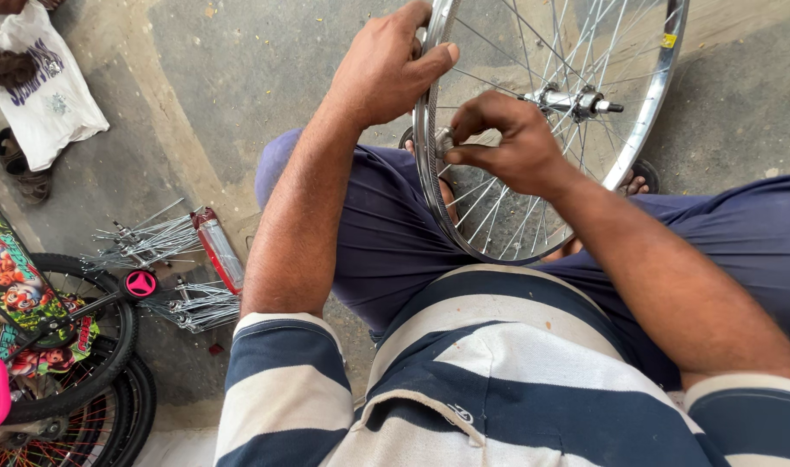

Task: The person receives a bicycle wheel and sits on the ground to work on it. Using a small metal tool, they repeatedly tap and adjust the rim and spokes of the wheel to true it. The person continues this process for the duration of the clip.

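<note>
Concrete floor (239, 78). Left hand (382, 65) clasps the wheel rim (425, 147); right hand (507, 138) pinches a small, mostly hidden fitting at the rim. Rim top cut off.

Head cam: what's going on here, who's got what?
A seated person in a striped shirt holds a bare spoked bicycle wheel upright between the knees. The left hand grips the rim near its top edge. The right hand pinches a small metal part against the inner side of the rim, where the spokes meet it; what it is exactly is too small to tell. Loose spokes lie bundled on the concrete floor to the person's left, beside a small red box and a child's bicycle.
</note>
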